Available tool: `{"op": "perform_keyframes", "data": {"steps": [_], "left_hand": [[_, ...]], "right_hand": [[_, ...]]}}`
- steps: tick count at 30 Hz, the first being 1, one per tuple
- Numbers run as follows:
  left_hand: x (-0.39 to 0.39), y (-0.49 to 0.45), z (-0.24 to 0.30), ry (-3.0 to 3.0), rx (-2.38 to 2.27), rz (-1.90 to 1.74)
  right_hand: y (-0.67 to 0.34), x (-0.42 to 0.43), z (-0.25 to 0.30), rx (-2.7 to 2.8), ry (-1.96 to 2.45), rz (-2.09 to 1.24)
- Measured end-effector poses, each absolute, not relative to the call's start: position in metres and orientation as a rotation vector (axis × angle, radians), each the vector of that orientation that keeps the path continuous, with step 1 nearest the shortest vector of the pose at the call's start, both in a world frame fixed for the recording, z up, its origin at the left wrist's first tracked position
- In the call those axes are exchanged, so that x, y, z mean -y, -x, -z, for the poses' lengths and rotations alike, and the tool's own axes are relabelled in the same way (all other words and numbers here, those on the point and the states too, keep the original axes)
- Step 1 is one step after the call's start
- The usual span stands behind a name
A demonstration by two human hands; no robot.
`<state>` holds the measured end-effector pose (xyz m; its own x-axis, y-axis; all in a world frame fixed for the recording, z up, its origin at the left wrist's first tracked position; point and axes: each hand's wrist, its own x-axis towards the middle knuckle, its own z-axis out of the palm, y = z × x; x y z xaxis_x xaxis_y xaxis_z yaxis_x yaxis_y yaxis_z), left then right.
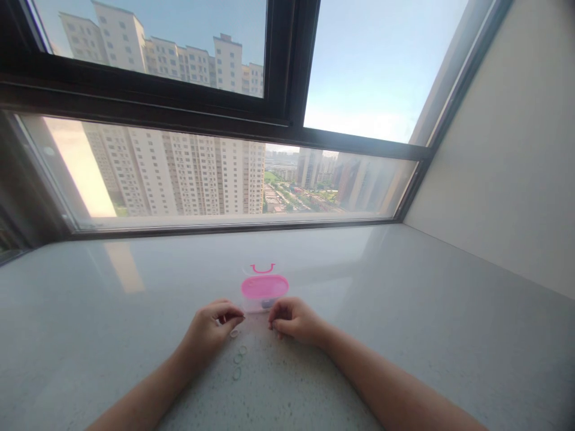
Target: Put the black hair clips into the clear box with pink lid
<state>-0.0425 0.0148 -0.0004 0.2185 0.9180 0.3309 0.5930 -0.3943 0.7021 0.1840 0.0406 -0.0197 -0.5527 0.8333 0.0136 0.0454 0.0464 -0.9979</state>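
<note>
My left hand hovers just above the counter with thumb and forefinger pinched together; whatever lies between the tips is too small to make out. Facing it, my right hand has its fingers curled and its tips together, and I cannot tell what they hold. Beyond both hands stands a small clear oval box with a pink rim, and something greyish shows through its front wall. Several small thin rings lie below my left hand, among them a pale ring near its thumb and a greenish ring closest to me.
Behind the box lies what looks like a clear lid with a pink handle. The speckled white counter runs back to a dark-framed window. A white wall bounds the right side. Tall buildings stand outside.
</note>
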Motion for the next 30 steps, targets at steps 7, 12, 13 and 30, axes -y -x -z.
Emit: {"op": "perform_keyframes", "data": {"steps": [7, 12, 13, 30], "left_hand": [[-0.013, 0.04, 0.001, -1.724, -1.338, -1.008], [-0.01, 0.039, -0.001, -1.544, -1.313, -0.976], [-0.01, 0.038, -0.001, -1.506, -1.311, -0.971], [-0.013, 0.038, -0.002, -1.342, -1.279, -0.893]], "right_hand": [[-0.182, -0.038, 0.021, 1.725, 0.956, -1.511], [-0.181, -0.04, 0.024, 1.716, 0.946, -1.501], [-0.181, -0.04, 0.024, 1.712, 0.945, -1.499], [-0.173, -0.029, 0.017, 1.548, 1.115, -1.392]]}}
